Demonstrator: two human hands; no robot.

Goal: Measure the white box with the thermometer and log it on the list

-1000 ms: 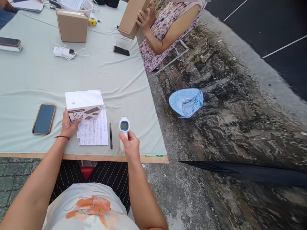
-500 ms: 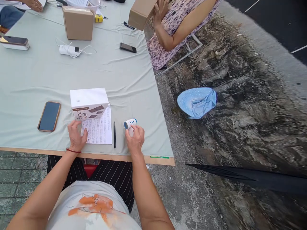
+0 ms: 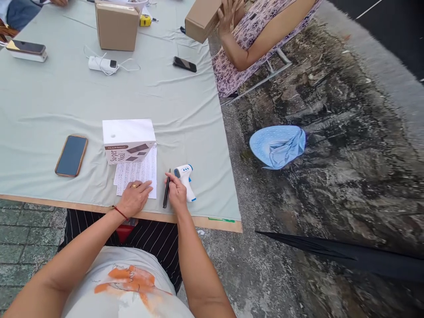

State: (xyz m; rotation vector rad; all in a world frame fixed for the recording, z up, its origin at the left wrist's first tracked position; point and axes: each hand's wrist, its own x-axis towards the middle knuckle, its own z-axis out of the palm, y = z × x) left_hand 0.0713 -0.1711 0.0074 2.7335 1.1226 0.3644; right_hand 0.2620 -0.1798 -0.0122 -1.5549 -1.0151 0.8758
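My left hand (image 3: 135, 198) lies flat with fingers stretched over the lower part of a printed sheet of paper (image 3: 151, 170). Just right of the paper, my right hand (image 3: 178, 192) has its fingers closed on a black pen (image 3: 165, 196), which points away from me close to the tabletop. A white and blue infrared thermometer (image 3: 188, 184) lies beside the right hand, partly covered by it. Behind the paper stands a white "Super Meal" carton (image 3: 130, 132), resting on the sheet's far end.
A smartphone (image 3: 71, 155) lies to the left. Farther back are a white device with a cable (image 3: 102, 65), a black phone (image 3: 184, 64), a cardboard box (image 3: 116, 28) and a yellow tape measure (image 3: 145, 20). At right, another person's hands hold a box (image 3: 202, 18). A blue hat (image 3: 277, 146) lies on the ground.
My left hand has moved right from the carton's front onto the paper. My right hand has left the thermometer, shifted slightly left and taken hold of the pen. The view has shifted a little.
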